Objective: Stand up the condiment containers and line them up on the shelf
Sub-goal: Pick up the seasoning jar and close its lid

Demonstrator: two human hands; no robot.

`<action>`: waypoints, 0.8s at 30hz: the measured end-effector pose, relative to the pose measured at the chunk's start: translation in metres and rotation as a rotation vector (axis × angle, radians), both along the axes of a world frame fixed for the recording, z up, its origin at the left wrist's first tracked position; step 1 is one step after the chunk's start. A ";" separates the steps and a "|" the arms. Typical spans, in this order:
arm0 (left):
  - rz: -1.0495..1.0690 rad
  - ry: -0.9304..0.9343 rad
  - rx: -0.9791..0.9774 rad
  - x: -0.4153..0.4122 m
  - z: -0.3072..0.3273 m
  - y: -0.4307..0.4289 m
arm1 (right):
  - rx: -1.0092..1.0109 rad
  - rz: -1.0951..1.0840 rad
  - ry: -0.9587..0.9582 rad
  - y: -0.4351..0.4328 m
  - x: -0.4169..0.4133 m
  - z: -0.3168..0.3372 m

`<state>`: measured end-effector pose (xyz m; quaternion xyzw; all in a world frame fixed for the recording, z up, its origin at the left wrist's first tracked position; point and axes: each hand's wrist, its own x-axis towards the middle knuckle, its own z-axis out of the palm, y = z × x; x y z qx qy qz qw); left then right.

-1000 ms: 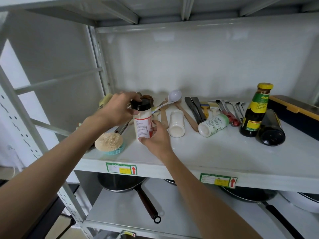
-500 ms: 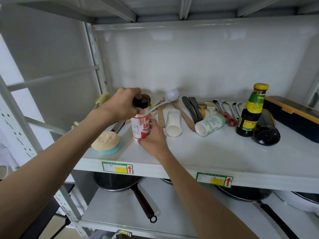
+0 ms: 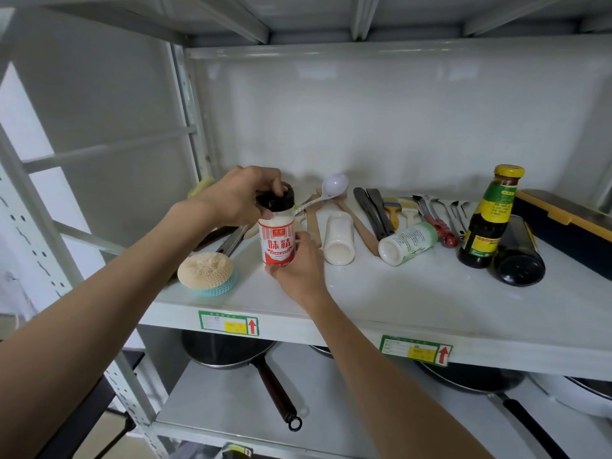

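I clamp my left hand [image 3: 241, 195] on the seasoning jar [image 3: 277, 238] cap, right hand [image 3: 298, 266] wrapped round its base, steadying it upright on the shelf [image 3: 414, 303].

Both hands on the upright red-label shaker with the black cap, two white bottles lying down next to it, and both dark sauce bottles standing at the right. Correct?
One slip. Only the yellow-capped dark sauce bottle stands; the other dark glass bottle lies on its side beside it, as the head view shows. The rest holds: left hand and right hand on the upright red-label shaker, two white bottles lying down.
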<state>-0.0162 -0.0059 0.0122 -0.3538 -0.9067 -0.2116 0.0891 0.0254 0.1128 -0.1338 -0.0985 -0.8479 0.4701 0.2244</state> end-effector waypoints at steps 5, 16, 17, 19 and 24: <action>0.046 0.042 -0.067 0.008 0.005 0.007 | -0.005 -0.015 -0.009 0.000 -0.003 -0.003; 0.035 0.133 -0.052 0.004 0.001 0.008 | -0.053 -0.043 -0.020 0.000 -0.003 -0.002; 0.032 0.124 -0.032 0.005 0.000 0.007 | -0.053 -0.046 -0.020 0.000 -0.004 -0.003; 0.023 0.096 0.008 0.004 -0.002 0.006 | -0.049 -0.050 -0.021 -0.002 -0.004 -0.002; 0.007 0.068 0.041 0.004 -0.006 0.001 | -0.007 -0.046 -0.019 -0.003 0.000 0.002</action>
